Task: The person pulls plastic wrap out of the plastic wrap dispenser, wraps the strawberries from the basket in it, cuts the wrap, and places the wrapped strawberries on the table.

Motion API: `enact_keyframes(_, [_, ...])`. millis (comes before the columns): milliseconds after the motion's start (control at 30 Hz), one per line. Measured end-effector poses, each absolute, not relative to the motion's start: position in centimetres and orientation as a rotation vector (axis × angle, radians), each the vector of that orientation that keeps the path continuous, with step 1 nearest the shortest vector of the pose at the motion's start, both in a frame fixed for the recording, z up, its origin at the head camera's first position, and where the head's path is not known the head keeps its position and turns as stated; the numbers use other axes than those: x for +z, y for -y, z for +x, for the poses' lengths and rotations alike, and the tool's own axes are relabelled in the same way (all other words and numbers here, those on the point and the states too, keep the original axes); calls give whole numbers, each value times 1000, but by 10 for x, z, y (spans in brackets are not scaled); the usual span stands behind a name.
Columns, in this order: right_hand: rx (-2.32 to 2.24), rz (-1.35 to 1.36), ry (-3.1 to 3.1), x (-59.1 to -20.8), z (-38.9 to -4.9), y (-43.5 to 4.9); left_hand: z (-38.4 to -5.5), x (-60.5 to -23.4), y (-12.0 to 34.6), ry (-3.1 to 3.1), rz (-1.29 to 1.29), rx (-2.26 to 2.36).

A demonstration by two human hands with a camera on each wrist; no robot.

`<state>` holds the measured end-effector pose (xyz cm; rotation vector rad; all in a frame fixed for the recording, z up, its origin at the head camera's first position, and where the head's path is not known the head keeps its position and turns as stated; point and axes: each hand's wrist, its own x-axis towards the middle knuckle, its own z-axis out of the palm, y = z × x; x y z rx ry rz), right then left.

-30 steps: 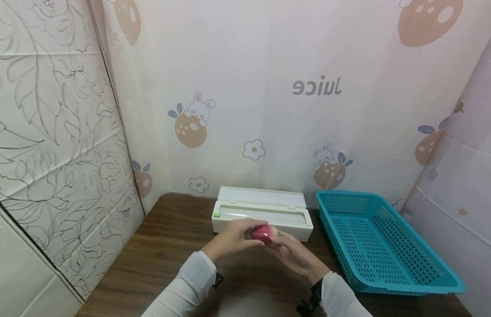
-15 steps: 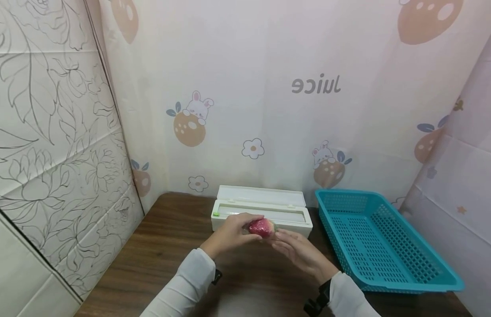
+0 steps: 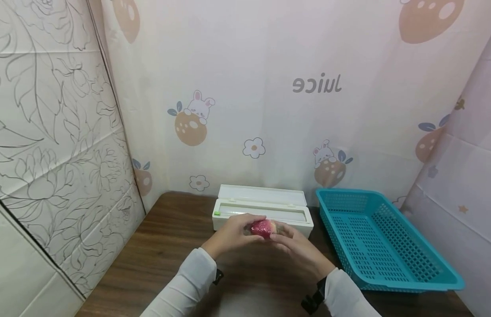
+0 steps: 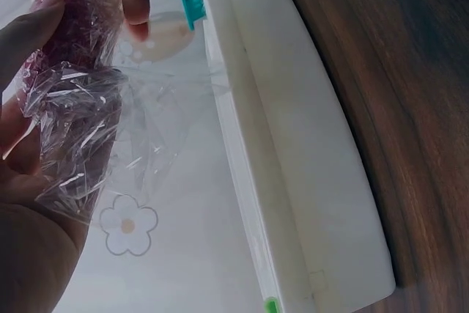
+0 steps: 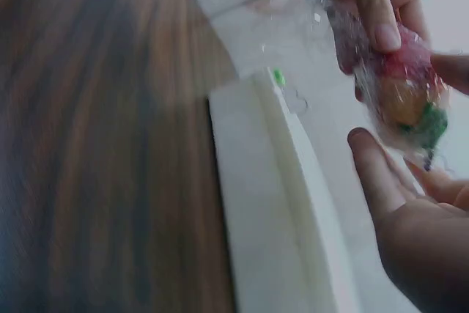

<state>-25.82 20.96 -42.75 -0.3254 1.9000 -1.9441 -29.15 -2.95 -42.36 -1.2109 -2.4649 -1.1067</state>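
A red fruit (image 3: 263,229) that looks like a strawberry, pale yellow towards its green-leaved end, is wrapped in clear cling film. Loose, crumpled film (image 4: 80,137) hangs off its other end. My left hand (image 3: 233,235) grips the red part between thumb and fingers. From the other side my right hand (image 3: 298,246) curls around the leafy end (image 5: 432,126), its thumb close to the film. Just behind both hands stands a white cling film dispenser (image 3: 265,215), lid raised, with a small green slider (image 3: 217,213) at its left end.
A teal plastic basket (image 3: 396,288) stands at the right of the dark wooden table (image 3: 150,259). Behind the table hangs a printed curtain (image 3: 229,57), and a flower-patterned panel (image 3: 67,145) flanks its left side.
The right hand drew back a little with straighter fingers, then came back in and curled around the fruit's end. The left hand keeps its grip, almost in place.
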Motion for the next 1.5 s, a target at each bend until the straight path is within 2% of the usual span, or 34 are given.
enact_keyframes(233, [-1530, -465, -2551, -421, -259, -213, -291, -420, 28, 2551, -1163, -1213])
enact_keyframes(533, [-1348, -718, -2834, -416, -259, -208, -291, -418, 27, 2544, -1161, -1289])
enact_keyframes(967, [-1323, -586, -2936, -410, -258, -213, -295, -423, 44, 2421, -1186, -1104])
enact_keyframes(1300, [-1330, -581, -2963, -406, -258, -217, -296, -421, 57, 2493, -1184, -1164])
enact_keyframes(1500, [-1391, -606, -2955, -408, -259, -219, -297, -422, 59, 2525, -1190, -1046])
